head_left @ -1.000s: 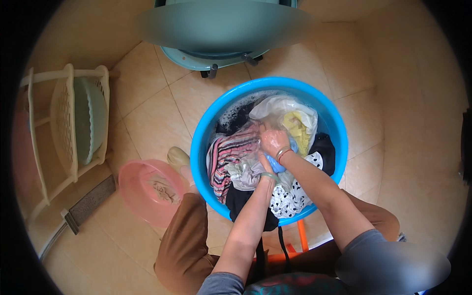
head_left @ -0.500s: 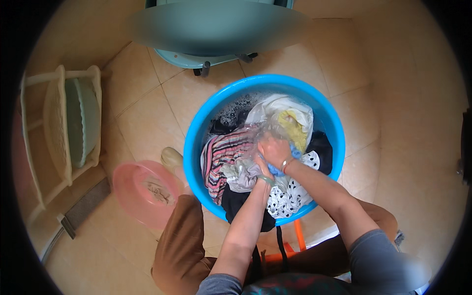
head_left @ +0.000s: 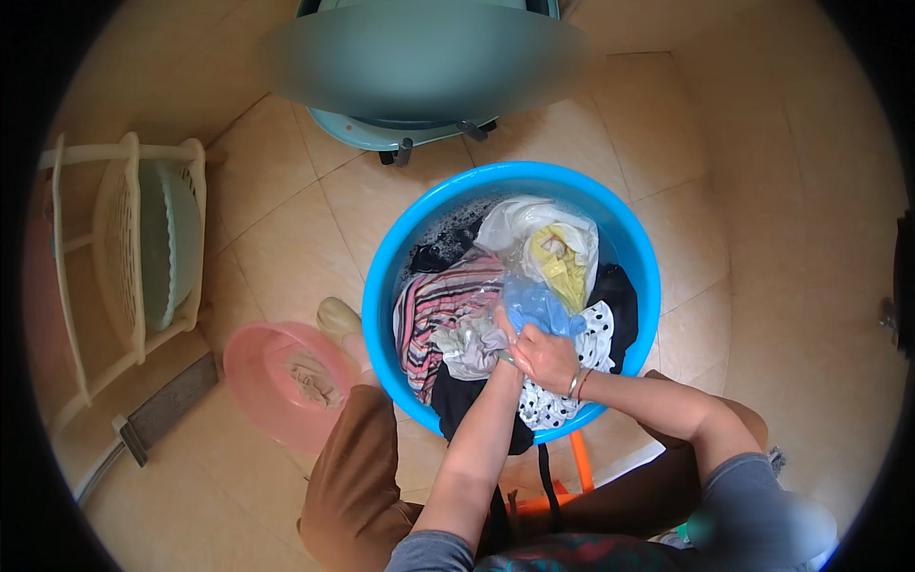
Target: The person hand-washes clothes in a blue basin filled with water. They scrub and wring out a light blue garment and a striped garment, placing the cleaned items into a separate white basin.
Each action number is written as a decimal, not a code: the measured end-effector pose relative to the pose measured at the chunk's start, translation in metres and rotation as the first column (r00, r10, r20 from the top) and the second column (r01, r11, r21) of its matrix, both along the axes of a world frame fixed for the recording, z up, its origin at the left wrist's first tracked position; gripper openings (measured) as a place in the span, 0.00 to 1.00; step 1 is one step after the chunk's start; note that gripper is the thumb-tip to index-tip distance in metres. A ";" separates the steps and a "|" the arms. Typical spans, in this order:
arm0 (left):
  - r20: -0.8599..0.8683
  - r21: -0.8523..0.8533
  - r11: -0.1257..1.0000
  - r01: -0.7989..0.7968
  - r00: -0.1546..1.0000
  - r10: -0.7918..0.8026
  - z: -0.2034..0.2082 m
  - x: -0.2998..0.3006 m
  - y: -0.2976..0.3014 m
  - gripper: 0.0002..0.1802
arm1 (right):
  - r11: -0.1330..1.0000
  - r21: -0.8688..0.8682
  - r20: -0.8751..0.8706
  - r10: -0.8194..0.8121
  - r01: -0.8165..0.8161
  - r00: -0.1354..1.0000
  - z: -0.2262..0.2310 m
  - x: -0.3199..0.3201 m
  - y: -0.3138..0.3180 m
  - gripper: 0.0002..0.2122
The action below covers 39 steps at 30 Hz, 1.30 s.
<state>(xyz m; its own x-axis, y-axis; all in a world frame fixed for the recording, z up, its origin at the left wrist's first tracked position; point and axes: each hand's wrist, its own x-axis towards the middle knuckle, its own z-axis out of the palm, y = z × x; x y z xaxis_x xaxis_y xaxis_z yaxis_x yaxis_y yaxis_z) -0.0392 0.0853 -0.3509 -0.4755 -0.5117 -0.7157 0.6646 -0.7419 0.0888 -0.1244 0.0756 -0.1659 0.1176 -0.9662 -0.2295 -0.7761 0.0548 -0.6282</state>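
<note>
A large blue tub (head_left: pixel 381 262) holds soaking laundry in foamy water. My right hand (head_left: pixel 545 359) is closed in a fist on the near edge of a wet blue cloth (head_left: pixel 536 303). Partly hidden beside that fist, my left hand (head_left: pixel 505 329) grips the same cloth from its left side. Left of the hands lie a striped garment (head_left: pixel 448 300) and a pale grey cloth (head_left: pixel 469 349). Beyond them are a white cloth (head_left: pixel 510 224) and a yellow one (head_left: pixel 556 267). White fabric with black dots (head_left: pixel 548 405) and black clothing (head_left: pixel 472 405) lie nearer me.
On the tiled floor left of the tub stands a pink basin (head_left: pixel 253 367) with a greyish cloth (head_left: pixel 313 379) inside. A cream rack (head_left: pixel 133 257) holds basins at the far left. A wheeled teal thing (head_left: pixel 353 129) stands beyond the tub. Something orange (head_left: pixel 579 460) shows below the tub.
My right hand has drawn back toward me, off the left hand's fingers. More of the blue cloth now shows, and the splashing around the hands has lessened. The view has shifted slightly.
</note>
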 end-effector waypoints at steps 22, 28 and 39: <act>-0.003 0.036 0.999 -0.033 0.999 0.033 0.034 -0.006 -0.012 0.31 | 0.999 -0.044 -0.011 -0.010 0.010 1.000 -0.007 0.000 -0.004 0.09; 0.409 0.189 0.981 -0.037 0.911 -0.045 0.044 -0.019 -0.028 0.31 | 0.974 0.225 -0.241 0.051 0.005 0.969 -0.079 -0.016 -0.079 0.07; 0.297 0.085 0.996 -0.036 0.955 0.009 0.107 -0.013 -0.052 0.26 | 0.920 0.245 0.474 -0.389 0.306 0.790 -0.049 -0.066 -0.093 0.11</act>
<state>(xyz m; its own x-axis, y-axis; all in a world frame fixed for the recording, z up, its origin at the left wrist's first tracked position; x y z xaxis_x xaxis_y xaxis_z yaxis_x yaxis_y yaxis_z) -0.0524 0.0330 -0.2444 -0.2242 -0.4479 -0.8655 0.6349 -0.7409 0.2190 -0.1903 -0.0179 -0.2148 -0.0812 -0.9236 -0.3748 -0.2622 0.3826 -0.8859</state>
